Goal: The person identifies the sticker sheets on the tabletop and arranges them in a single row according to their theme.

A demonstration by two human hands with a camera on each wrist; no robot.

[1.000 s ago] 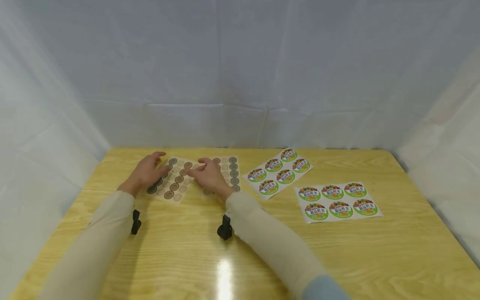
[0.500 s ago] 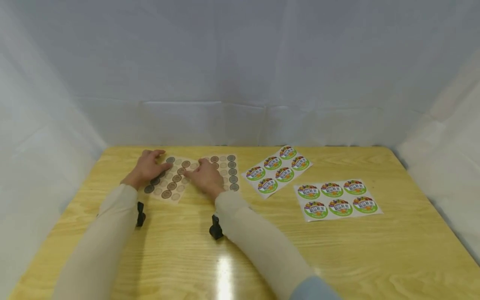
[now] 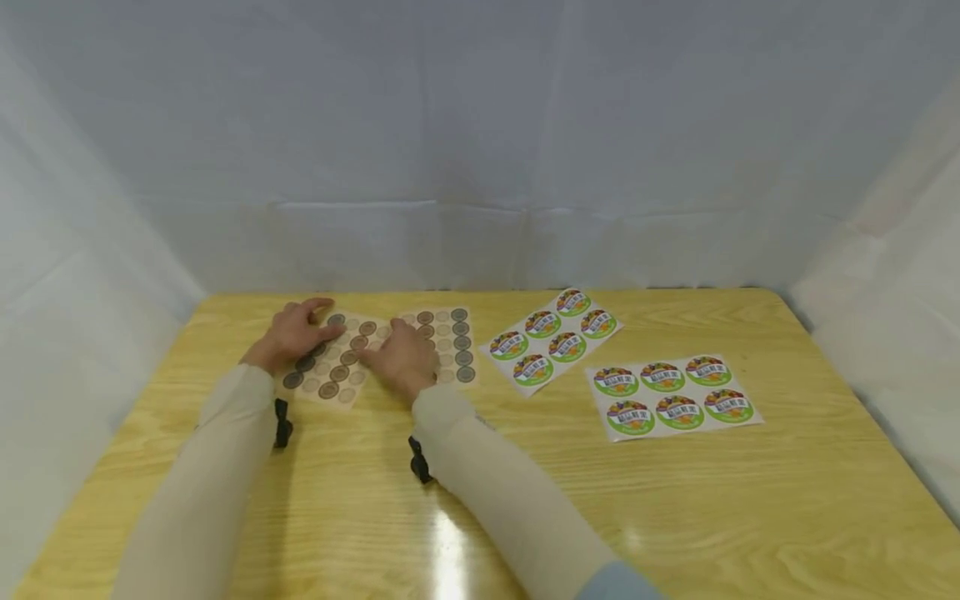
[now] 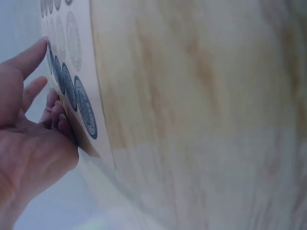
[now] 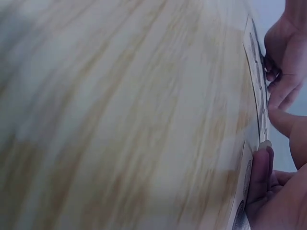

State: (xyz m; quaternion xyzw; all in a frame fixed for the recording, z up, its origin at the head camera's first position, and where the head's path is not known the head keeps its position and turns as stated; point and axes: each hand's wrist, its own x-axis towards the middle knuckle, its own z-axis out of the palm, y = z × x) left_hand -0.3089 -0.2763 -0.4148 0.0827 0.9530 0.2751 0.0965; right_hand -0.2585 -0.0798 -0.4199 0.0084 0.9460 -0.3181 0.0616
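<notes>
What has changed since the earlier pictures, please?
The right hand moved slightly toward the near end of the leftmost sheet; the left hand shifted slightly rightward over it. No new hold shows. Both colourful sheets stayed put.

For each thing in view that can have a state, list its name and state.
Left coin-print sheet, slanted, partly covered
Right coin-print sheet, flat, partly covered
Upper label sheet, flat, slanted, six labels on
Lower label sheet, flat, six labels on
Left hand, spread, touching left sheet
Right hand, thumb on left sheet
</notes>
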